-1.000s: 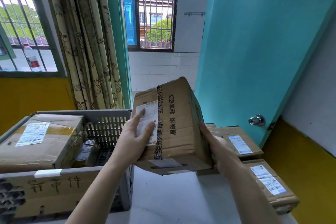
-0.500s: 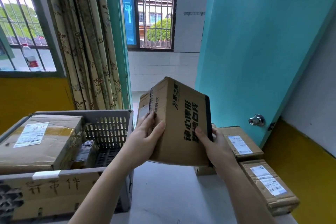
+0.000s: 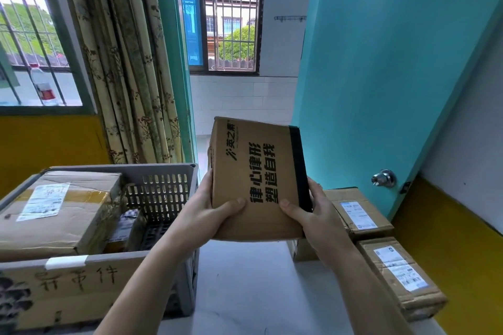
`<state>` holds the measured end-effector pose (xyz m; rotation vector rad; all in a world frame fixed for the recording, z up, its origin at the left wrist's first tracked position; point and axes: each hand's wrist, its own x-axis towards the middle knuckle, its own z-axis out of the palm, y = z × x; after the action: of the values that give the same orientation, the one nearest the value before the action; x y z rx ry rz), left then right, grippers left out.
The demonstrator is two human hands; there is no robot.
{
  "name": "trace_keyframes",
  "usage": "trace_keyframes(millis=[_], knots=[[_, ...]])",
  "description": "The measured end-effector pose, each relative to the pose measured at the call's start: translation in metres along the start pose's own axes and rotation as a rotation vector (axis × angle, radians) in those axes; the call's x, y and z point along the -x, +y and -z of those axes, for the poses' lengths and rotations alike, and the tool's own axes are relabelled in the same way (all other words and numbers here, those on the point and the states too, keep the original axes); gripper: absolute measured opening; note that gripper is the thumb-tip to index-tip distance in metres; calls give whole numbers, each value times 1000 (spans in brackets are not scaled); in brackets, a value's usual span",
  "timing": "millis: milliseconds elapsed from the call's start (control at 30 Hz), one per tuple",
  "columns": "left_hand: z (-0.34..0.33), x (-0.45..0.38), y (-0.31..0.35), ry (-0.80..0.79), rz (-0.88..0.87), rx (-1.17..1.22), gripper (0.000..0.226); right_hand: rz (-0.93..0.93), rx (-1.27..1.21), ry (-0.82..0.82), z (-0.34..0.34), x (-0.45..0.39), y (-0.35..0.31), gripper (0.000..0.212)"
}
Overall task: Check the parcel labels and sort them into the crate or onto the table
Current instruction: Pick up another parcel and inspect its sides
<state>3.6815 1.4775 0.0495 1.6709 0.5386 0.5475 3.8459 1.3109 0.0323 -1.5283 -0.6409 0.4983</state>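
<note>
My left hand (image 3: pixel 202 213) grips the near left corner of a brown cardboard parcel printed with large black characters (image 3: pixel 255 179), thumb curled onto its upper face and fingers wrapped under the left side. My right hand (image 3: pixel 318 216) grips the near right corner the same way, thumb lying on the face beside the black tape strip that runs along the parcel's right edge. I hold the parcel in the air, tilted up towards me, over the pale worktop (image 3: pixel 245 288) and between the crate and the boxes on the right. I can see no shipping label on the face turned my way.

To the left stands a grey slotted plastic crate (image 3: pixel 166 190) with a cardboard sign bearing handwritten characters (image 3: pixel 68 283) on its near wall. Inside lies a large taped brown box with a white label (image 3: pixel 57 209), and beside it a small dark packet (image 3: pixel 126 226).

On the right of the worktop two flat brown cartons with white labels rest, one nearer (image 3: pixel 397 277) and one farther (image 3: pixel 356 212), against the turquoise door (image 3: pixel 381 76).
</note>
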Motion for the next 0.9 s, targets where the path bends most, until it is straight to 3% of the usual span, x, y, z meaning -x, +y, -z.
trace_keyframes(millis=[100,233,400,533,667,767,867,900], knots=[[-1,-4,0,75,29,61,74,-21,64,25,-1,-1,0,57],[-5,-4,-5,98,18,-8,59,1,130,82,-2,-3,-2,26],[-3,-5,-5,147,74,1,49,-32,165,130,-1,-7,-2,25],[-8,-7,0,237,125,-90,59,-65,180,183,-5,-8,-5,35],[-10,-7,-8,233,123,-80,48,-39,191,228,-6,-7,-3,30],[-7,-11,-11,250,148,-75,46,-81,205,206,-5,-9,-6,42],[-3,-15,-8,237,149,-60,66,-130,281,150,-8,-10,-13,91],[-3,-16,-7,248,140,-85,76,-139,302,143,-10,-11,-14,95]])
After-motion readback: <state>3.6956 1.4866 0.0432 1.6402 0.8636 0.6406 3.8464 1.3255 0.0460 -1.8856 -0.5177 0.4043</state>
